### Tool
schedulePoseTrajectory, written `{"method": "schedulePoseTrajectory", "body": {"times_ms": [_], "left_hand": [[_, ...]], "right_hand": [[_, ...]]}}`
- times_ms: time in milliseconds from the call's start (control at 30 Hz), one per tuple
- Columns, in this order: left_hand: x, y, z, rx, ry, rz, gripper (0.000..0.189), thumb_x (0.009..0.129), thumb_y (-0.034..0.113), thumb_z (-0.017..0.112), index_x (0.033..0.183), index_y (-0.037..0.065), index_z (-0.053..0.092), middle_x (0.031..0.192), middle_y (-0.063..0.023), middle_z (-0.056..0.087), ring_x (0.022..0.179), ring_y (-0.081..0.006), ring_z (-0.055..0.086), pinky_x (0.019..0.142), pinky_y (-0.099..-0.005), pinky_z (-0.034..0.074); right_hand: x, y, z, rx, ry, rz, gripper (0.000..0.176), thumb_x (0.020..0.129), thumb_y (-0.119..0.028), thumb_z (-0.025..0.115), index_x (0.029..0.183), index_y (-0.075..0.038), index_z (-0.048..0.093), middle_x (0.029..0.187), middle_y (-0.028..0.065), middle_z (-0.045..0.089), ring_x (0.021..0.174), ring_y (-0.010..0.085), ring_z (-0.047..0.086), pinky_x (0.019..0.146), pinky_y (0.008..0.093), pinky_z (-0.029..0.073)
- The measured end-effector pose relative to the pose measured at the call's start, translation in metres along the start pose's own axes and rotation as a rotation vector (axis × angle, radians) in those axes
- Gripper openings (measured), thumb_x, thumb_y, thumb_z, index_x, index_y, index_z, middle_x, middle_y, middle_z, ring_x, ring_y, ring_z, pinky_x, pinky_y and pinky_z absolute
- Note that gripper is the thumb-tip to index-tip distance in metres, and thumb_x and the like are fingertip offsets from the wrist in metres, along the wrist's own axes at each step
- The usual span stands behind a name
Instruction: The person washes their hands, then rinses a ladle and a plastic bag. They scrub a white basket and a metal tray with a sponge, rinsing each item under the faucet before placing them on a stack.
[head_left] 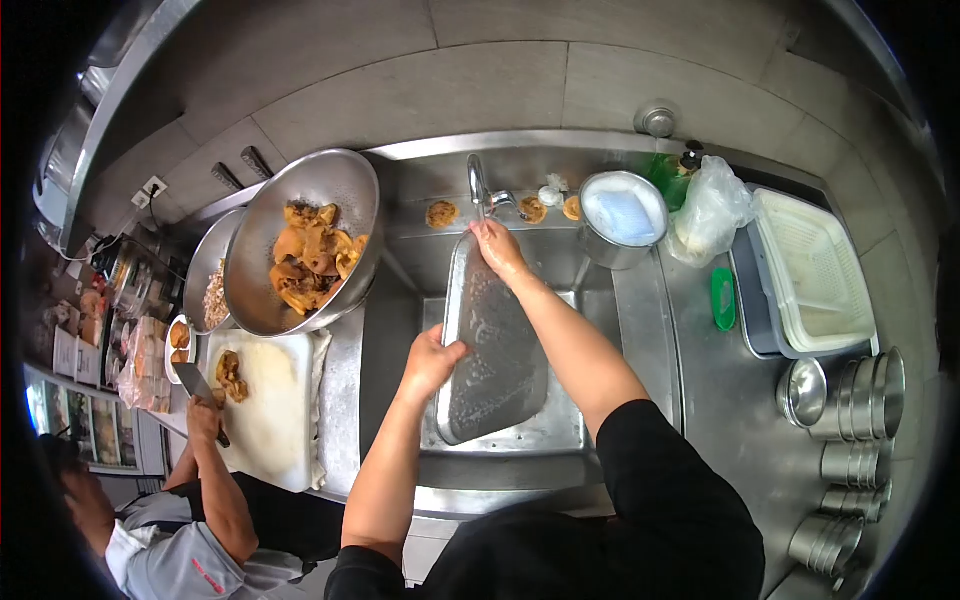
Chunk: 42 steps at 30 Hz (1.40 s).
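Note:
Over the sink (390,420) I hold a rectangular metal tray (500,350), tilted, its inside wet with water and suds. My left hand (432,364) grips its left edge, thumb over the rim. At the tray's far end, just below the faucet (478,185), my right hand (500,250) is closed on the rim; some of its fingers are hidden. A metal pot (622,255) with foamy water and a light blue cloth (624,218) stands right of the faucet. Brown scrubbing pads (442,214) lie on the ledge behind the sink.
On the left, a co-worker's hand (205,415) holds a cleaver (195,385) at a white cutting board (270,400). A large metal bowl (365,215) holds brown meat pieces. At right are a green brush (723,298), a plastic bag (710,215), white baskets (860,290) and stacked metal containers (860,400).

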<state>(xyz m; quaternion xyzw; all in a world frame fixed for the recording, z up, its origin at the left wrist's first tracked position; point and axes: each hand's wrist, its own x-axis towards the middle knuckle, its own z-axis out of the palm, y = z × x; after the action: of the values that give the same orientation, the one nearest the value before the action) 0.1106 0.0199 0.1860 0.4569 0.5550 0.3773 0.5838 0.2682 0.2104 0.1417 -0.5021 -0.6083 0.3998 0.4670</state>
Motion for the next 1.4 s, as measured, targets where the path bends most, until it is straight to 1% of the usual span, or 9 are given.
{"method": "schedulePoseTrajectory", "body": {"times_ms": [367,433,467,600,733,800,1000,1233,1400], "left_hand": [[-0.147,0.045,-0.049,0.235,0.14,0.185,0.015,0.077,0.004,0.07,0.091,0.001,0.067,0.08,0.0028,0.064,0.072,-0.0074,0.056,0.063,-0.0255,0.046],[-0.166,0.029,-0.063,0.322,0.123,0.28,0.014,0.077,0.004,0.07,0.09,0.002,0.067,0.08,0.0021,0.064,0.072,-0.0084,0.057,0.063,-0.0266,0.046],[-0.172,0.015,-0.07,0.32,0.126,0.276,0.016,0.077,0.007,0.072,0.091,0.001,0.068,0.083,0.0009,0.065,0.074,-0.0098,0.058,0.065,-0.0275,0.047],[-0.18,-0.017,-0.086,0.168,0.169,0.092,0.029,0.077,0.019,0.078,0.096,0.0,0.068,0.092,-0.0018,0.068,0.083,-0.0125,0.062,0.076,-0.0284,0.049],[-0.166,-0.006,-0.098,0.029,0.158,0.124,0.029,0.083,0.022,0.076,0.101,0.001,0.068,0.095,-0.0022,0.069,0.088,-0.012,0.061,0.08,-0.0274,0.048],[-0.134,-0.021,-0.122,0.399,-0.165,-0.123,0.046,0.085,0.04,0.075,0.109,0.0,0.068,0.094,-0.0063,0.069,0.085,-0.0155,0.06,0.078,-0.0327,0.048],[-0.031,0.006,-0.038,0.392,-0.063,0.037,0.051,0.084,0.043,0.075,0.106,-0.002,0.068,0.093,-0.0095,0.071,0.087,-0.0158,0.065,0.082,-0.0331,0.051],[0.022,0.026,-0.006,0.252,0.032,0.127,0.031,0.082,0.02,0.071,0.102,-0.003,0.068,0.088,-0.0074,0.07,0.08,-0.014,0.064,0.075,-0.0291,0.05],[-0.034,0.029,-0.023,0.146,0.154,0.15,0.025,0.081,0.013,0.071,0.1,-0.003,0.069,0.088,-0.0056,0.07,0.077,-0.0122,0.063,0.072,-0.0279,0.05]], "right_hand": [[0.015,0.118,-0.029,-0.137,0.105,0.018,0.045,0.094,-0.036,0.046,0.11,0.001,0.067,0.109,0.0163,0.068,0.103,0.0274,0.061,0.094,0.0345,0.044],[0.013,0.126,-0.029,0.472,0.311,0.556,0.055,0.094,-0.045,0.047,0.118,0.002,0.063,0.107,0.0139,0.067,0.103,0.0262,0.061,0.091,0.0369,0.046],[0.014,0.131,-0.028,0.473,0.311,0.559,0.055,0.094,-0.045,0.047,0.118,0.002,0.063,0.107,0.0139,0.067,0.103,0.0262,0.061,0.091,0.0369,0.046],[0.042,0.119,-0.035,0.441,0.301,0.548,0.059,0.092,-0.048,0.049,0.118,0.003,0.062,0.104,0.0117,0.066,0.1,0.0242,0.06,0.087,0.0381,0.046],[0.045,0.036,-0.037,-0.002,0.199,0.053,0.047,0.092,-0.042,0.048,0.103,0.0,0.068,0.099,0.0176,0.069,0.097,0.0323,0.063,0.085,0.0419,0.047],[0.038,-0.003,-0.033,-0.105,0.129,-0.028,0.044,0.091,-0.04,0.047,0.099,-0.004,0.07,0.1,0.0222,0.069,0.1,0.0392,0.063,0.086,0.0453,0.047],[0.026,-0.043,-0.021,-0.382,0.06,-0.133,0.038,0.091,-0.039,0.056,0.091,-0.005,0.071,0.09,0.0197,0.069,0.089,0.039,0.065,0.079,0.0452,0.05],[-0.009,-0.064,-0.017,-0.076,-0.059,-0.088,0.041,0.095,-0.04,0.053,0.098,-0.003,0.07,0.088,0.0192,0.069,0.086,0.0349,0.066,0.079,0.0399,0.049],[0.017,0.047,-0.036,-0.198,0.111,-0.11,0.046,0.099,-0.044,0.045,0.095,-0.006,0.072,0.094,0.0176,0.069,0.093,0.0361,0.065,0.08,0.0426,0.048]]}}
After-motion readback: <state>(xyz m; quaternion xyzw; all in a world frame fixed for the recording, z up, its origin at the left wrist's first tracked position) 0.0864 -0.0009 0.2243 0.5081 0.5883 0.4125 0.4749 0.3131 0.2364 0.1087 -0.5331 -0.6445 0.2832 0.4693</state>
